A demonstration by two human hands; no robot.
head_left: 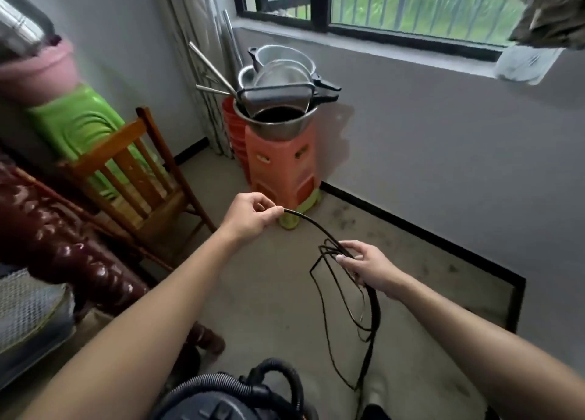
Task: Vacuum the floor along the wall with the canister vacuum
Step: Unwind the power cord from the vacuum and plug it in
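A dark canister vacuum [221, 404] with a ribbed hose [285, 378] sits on the floor at the bottom edge, below my arms. Its black power cord [311, 225] arcs between my hands. My left hand [250, 217] pinches the cord near its end. My right hand [367, 267] grips a bundle of cord loops, and several loops [348, 318] hang down from it toward the vacuum. The grey wall [443, 153] with a black skirting strip [411, 226] runs along the right side of the beige floor [278, 293].
An orange plastic stool stack [281, 169] carrying metal pots [278, 84] stands in the corner under the window. A wooden chair [136, 179] and a dark carved furniture post [79, 261] stand at the left. Dirt marks [345, 217] lie on the floor near the skirting.
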